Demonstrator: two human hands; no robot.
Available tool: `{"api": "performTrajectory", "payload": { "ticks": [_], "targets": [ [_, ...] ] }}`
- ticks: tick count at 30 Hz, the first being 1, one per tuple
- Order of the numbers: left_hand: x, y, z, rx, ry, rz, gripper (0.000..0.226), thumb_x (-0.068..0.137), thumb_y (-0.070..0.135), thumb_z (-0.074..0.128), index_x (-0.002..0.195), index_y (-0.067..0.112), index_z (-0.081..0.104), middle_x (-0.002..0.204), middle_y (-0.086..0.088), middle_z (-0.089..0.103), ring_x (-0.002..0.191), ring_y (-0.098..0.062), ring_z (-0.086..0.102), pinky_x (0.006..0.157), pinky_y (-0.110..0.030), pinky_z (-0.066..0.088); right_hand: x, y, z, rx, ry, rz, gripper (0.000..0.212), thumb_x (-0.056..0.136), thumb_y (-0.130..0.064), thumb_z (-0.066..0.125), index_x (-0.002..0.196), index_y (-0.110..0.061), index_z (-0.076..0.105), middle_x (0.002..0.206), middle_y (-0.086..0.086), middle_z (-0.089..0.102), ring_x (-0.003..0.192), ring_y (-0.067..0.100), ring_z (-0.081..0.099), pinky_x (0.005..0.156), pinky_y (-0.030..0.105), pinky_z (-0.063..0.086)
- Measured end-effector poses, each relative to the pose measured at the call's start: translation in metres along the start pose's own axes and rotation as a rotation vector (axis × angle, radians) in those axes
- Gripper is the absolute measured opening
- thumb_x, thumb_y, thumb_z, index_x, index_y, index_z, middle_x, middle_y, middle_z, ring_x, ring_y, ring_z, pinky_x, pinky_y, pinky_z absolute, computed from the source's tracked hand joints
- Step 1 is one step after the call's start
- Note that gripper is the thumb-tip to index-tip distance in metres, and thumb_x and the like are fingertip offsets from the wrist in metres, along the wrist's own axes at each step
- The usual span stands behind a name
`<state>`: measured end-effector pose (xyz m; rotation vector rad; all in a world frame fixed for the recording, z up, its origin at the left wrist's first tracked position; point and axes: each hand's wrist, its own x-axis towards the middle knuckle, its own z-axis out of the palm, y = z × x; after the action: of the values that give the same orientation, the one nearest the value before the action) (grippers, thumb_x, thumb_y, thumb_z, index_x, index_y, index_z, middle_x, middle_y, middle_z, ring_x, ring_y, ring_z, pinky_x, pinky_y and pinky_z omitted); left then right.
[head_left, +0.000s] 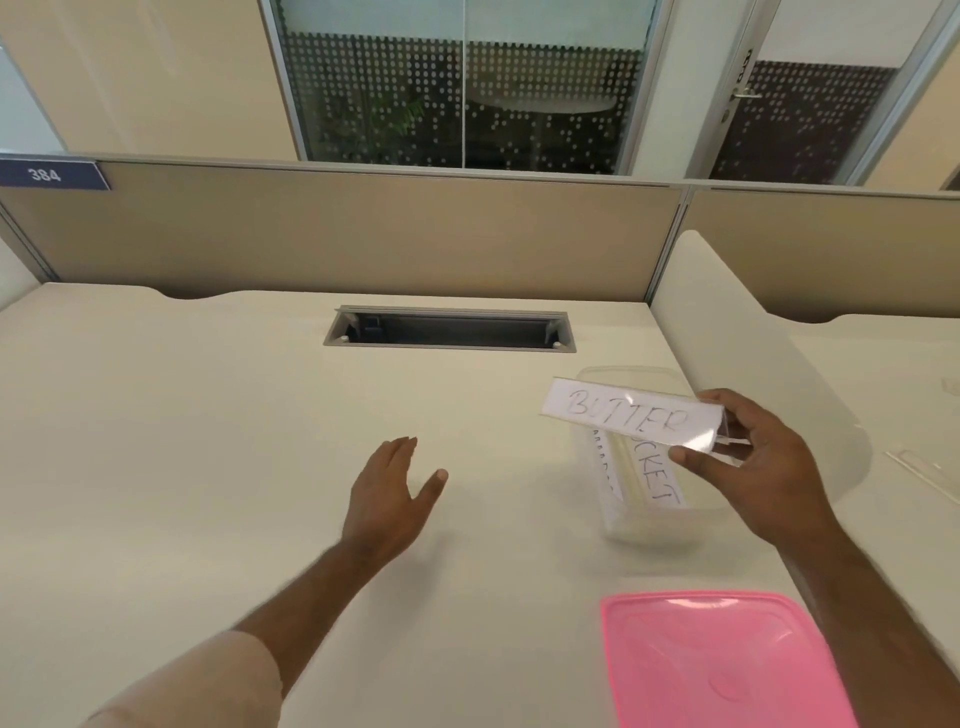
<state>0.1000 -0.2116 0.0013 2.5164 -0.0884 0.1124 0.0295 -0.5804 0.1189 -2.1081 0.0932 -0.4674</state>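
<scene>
Label holder (628, 415): we see a clear holder with a white slip marked "BUTTER", tilted and raised off the worktop (208, 415), right of centre.
Right hand (753, 457): we find it pinching the label holder at its right end, the thumb on the lower edge and the fingers curled over the top and back.
Left hand (389, 493): we note straight fingers held close together, the thumb spread aside, nothing in the grasp. It lies well apart from the label holder, to its left and nearer us. We cannot tell whether it touches the worktop.
Clear container (649, 525): it stands on the worktop directly below the label holder and just beside the right hand.
Container contents: we read "CKET" on one slip (657, 478), and a second slip (602, 462) beside it is too small to read.
Pink lid (722, 660): it lies flat on the worktop, nearer us than the container, and the right forearm crosses its right edge.
Cable slot (449, 330): we place it in the worktop beyond both hands.
Number plate (52, 175): it reads "384" on the partition at the far left.
</scene>
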Motion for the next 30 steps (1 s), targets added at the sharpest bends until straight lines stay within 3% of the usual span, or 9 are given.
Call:
{"api": "performTrajectory", "payload": {
  "ticks": [3,7,14,19,24,30],
  "targets": [
    [-0.001,-0.013,0.025,0.143,-0.072,-0.001,0.079,0.097,0.061,0.038,0.158,0.013,0.022,0.167,-0.002,0.020,0.155,-0.020,0.007,0.125,-0.036,0.009,0.000,0.005,-0.008,-0.033,0.102,0.003,0.055,0.069,-0.017,0.086,0.113,-0.037,0.059,0.105,-0.006,0.068,0.096,0.021,0.065,0.079,0.018,0.053],
    [-0.009,-0.027,0.048,0.229,-0.137,0.012,0.085,0.096,0.066,0.027,0.160,0.012,0.008,0.170,-0.001,0.005,0.156,-0.018,-0.004,0.124,-0.033,-0.003,-0.001,0.009,-0.016,-0.100,0.234,0.043,0.057,0.071,-0.021,0.085,0.121,-0.027,0.058,0.112,0.003,0.064,0.094,0.023,0.063,0.074,0.016,0.050],
    [-0.008,-0.032,0.057,0.320,-0.160,0.030,0.089,0.094,0.070,0.016,0.159,0.012,0.001,0.169,0.000,-0.002,0.155,-0.016,-0.006,0.125,-0.033,-0.004,-0.004,0.018,-0.002,-0.385,0.277,0.000,0.062,0.073,-0.017,0.083,0.128,-0.017,0.054,0.113,0.009,0.060,0.096,0.028,0.060,0.080,0.041,0.052],
    [-0.008,-0.033,0.058,0.324,-0.158,0.031,0.089,0.094,0.070,0.016,0.160,0.012,0.002,0.169,0.000,-0.002,0.155,-0.016,-0.005,0.125,-0.033,-0.004,-0.008,0.034,0.024,-0.480,0.278,0.032,0.064,0.072,-0.013,0.083,0.128,-0.012,0.054,0.111,0.012,0.060,0.101,0.034,0.059,0.077,0.040,0.050],
    [-0.008,-0.034,0.059,0.329,-0.149,0.037,0.089,0.094,0.070,0.017,0.160,0.012,0.003,0.170,0.000,-0.001,0.156,-0.016,-0.005,0.125,-0.033,-0.004,-0.007,0.043,0.042,-0.541,0.239,0.213,0.060,0.062,-0.010,0.084,0.111,-0.011,0.051,0.103,0.013,0.057,0.090,0.038,0.058,0.070,0.041,0.048],
    [-0.007,-0.035,0.060,0.335,-0.140,0.042,0.089,0.094,0.070,0.016,0.160,0.012,0.004,0.170,-0.001,0.001,0.156,-0.016,-0.003,0.125,-0.033,-0.003,-0.002,0.046,0.055,-0.704,0.151,0.287,0.063,0.059,-0.017,0.087,0.109,-0.010,0.050,0.103,0.014,0.061,0.092,0.038,0.061,0.082,0.043,0.042]
  ]
}}
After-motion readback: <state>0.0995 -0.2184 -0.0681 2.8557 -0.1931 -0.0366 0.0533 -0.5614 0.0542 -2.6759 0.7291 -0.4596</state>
